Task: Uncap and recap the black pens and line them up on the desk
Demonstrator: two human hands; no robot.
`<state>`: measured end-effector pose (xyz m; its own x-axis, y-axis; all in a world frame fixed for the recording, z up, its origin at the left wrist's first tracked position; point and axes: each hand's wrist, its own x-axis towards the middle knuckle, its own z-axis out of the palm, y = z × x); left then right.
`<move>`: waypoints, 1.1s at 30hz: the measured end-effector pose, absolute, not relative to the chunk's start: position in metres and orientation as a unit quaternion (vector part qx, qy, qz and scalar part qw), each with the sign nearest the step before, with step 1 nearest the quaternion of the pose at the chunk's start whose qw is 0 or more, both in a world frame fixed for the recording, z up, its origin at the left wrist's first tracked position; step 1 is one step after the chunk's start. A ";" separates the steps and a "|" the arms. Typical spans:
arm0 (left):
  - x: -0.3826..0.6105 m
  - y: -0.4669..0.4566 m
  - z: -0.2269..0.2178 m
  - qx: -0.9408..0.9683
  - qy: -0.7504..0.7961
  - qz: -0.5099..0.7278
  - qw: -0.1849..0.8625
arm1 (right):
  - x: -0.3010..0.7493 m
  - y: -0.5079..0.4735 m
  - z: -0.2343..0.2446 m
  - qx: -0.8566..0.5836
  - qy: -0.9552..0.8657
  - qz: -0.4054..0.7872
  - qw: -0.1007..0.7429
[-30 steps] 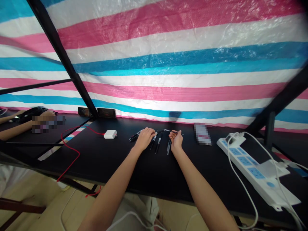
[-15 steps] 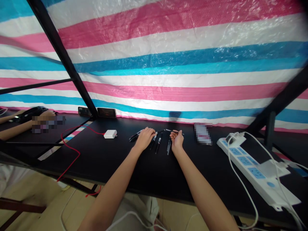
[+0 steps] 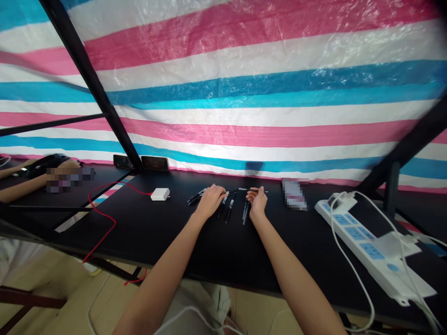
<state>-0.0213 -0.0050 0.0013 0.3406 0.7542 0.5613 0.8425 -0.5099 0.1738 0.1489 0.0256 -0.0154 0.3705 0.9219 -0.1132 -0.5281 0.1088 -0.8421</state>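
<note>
My left hand (image 3: 210, 202) is closed, palm down, around a black pen (image 3: 233, 190) whose end sticks out to the right. My right hand (image 3: 257, 203) pinches a thin pen refill (image 3: 262, 191); its light tip shows past the thumb, and the other end points at the pen. Whether the two touch is too small to tell. Between my hands a black pen with a white band (image 3: 230, 209) lies on the table, another partly under my left fingers. Thin clear refills (image 3: 245, 214) lie beside my right wrist. More dark pens (image 3: 195, 197) are bunched left of my left hand.
On the black table (image 3: 223, 260) are a white charger (image 3: 160, 194) with a red cable, a blurred-out phone-like object (image 3: 295, 194) and a white power strip (image 3: 370, 246) with cables. Phones (image 3: 154, 163) lean at the back. At far left, another person's hands (image 3: 68, 165) are at work.
The refill in my right hand has tilted closer to level, and my right fingers have shifted slightly. My left hand stays where it was.
</note>
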 end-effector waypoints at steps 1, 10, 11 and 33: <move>-0.021 -0.005 0.001 -0.815 -0.491 -0.300 0.074 | 0.149 0.026 -0.016 -0.432 -0.234 0.506 0.709; -0.022 -0.005 0.001 -0.815 -0.492 -0.294 0.083 | 0.150 0.028 -0.019 -0.464 -0.257 0.487 0.694; -0.022 -0.005 0.001 -0.814 -0.494 -0.295 0.084 | 0.151 0.028 -0.018 -0.467 -0.260 0.485 0.692; -0.023 -0.004 0.000 -0.797 -0.499 -0.325 0.099 | 0.140 0.011 -0.003 -0.564 -0.605 0.294 0.478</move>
<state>-0.0229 -0.0039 -0.0004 0.2908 0.7306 0.6178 0.8599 -0.4827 0.1661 0.1400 0.0114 -0.0033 0.0949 0.9641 0.2479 0.4024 0.1906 -0.8954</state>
